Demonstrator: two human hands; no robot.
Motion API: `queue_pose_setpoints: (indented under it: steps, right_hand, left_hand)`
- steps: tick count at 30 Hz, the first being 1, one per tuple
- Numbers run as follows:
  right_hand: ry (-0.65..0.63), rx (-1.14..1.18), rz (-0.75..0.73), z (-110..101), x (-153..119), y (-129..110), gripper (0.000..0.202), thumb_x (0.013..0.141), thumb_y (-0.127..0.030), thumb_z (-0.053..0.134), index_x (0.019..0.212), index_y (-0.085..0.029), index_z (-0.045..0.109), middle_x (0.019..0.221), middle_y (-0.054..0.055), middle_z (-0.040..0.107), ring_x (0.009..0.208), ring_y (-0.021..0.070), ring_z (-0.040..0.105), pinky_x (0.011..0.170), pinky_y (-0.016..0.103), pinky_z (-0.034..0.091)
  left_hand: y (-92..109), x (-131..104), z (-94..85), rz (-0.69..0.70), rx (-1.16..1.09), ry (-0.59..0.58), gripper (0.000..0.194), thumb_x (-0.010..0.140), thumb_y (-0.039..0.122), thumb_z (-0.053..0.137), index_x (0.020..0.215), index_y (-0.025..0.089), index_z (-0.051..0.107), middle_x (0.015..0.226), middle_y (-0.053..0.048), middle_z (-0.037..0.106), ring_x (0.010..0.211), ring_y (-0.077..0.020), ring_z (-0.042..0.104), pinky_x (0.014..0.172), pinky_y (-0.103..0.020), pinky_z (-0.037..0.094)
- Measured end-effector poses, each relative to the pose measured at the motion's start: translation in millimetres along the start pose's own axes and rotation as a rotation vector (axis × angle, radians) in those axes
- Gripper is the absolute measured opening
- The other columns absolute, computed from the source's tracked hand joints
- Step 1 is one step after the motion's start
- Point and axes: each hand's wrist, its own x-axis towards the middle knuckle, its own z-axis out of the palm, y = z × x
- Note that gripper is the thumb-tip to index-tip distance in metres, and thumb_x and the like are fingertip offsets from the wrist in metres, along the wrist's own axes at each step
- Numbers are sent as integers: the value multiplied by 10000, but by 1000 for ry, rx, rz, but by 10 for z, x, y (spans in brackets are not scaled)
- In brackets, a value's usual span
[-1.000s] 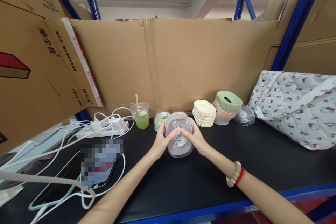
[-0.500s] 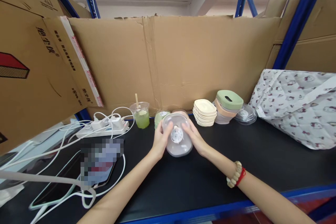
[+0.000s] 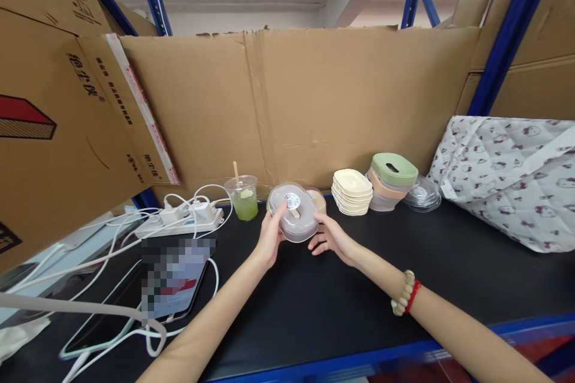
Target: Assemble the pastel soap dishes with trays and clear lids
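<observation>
Over black tabletop [image 3: 332,311], cardboard [image 3: 341,90] behind: left grip [image 3: 270,238] round container [image 3: 302,220], right grip [image 3: 338,242] seemingly spread.

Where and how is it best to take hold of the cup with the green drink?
I would grip the cup around its side wall, below the rim, coming from the near side. It stands upright and its round wall offers an even hold. The straw sticks up above the rim, so coming from the top seems worse; the power strip lies close on the left.
</observation>
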Motion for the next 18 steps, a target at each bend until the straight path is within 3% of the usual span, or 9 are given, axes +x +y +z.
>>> queue_pose_setpoints:
  steps: [2, 4, 8, 11, 14, 18]
  right_hand:
    - [-11, -11, 18, -26, 11, -18, 352, 900, -400, 356, 1122, -146, 459, 757, 13, 559, 511, 65, 560, 425, 175, 474]
    - [7, -22, -23, -45, 17, -53, 326, 876, -353, 425, 1138, -160, 448, 752, 6, 560, 517, 68, 561, 435, 179, 482]
    - [162, 78, -146, -82, 38, -141, 226, 882, -298, 415, 1031, -133, 455, 655, -21, 505, 474, 41, 520, 494, 171, 508]
    - [264, 129, -178, -108, 73, -155, 230, 904, -323, 370, 1053, -155, 422, 647, -32, 489, 478, 33, 522, 516, 159, 513]
    - [322, 151, -168, -104, 123, -96, 329, 891, -321, 411, 1185, -189, 344, 681, -33, 506, 506, 37, 539, 543, 169, 527]
    - [310, 189, -183, -75, 182, -20, 586, 806, -218, 548, 1309, -209, 247, 841, -3, 562, 713, 43, 598, 652, 175, 559]
  left_hand:
    - [27, -4, 3, -49, -7, -19, 322, 866, 339, 476, 1087, 131, 582, 975, -90, 674, 736, -157, 648, 506, -196, 464]
    - [55, 0, -6, -80, 7, -77, 363, 890, 366, 427, 1117, 130, 584, 1002, -100, 672, 749, -159, 652, 548, -208, 493]
    - [88, 26, -35, -53, 109, -122, 525, 914, 469, 306, 1259, 125, 499, 1094, -147, 635, 681, -167, 652, 578, -262, 528]
    - [52, 50, -39, 17, 169, -75, 557, 907, 400, 387, 1412, 180, 303, 1192, -158, 584, 672, -149, 650, 590, -262, 536]
    - [-45, 70, -29, 27, 178, -141, 657, 876, 280, 493, 1455, 231, 186, 1321, -147, 497, 809, -156, 659, 673, -263, 549]
    - [-174, 107, -30, -11, 125, -267, 550, 857, 189, 503, 1389, 230, 368, 1444, -93, 359, 1082, -210, 583, 808, -305, 543]
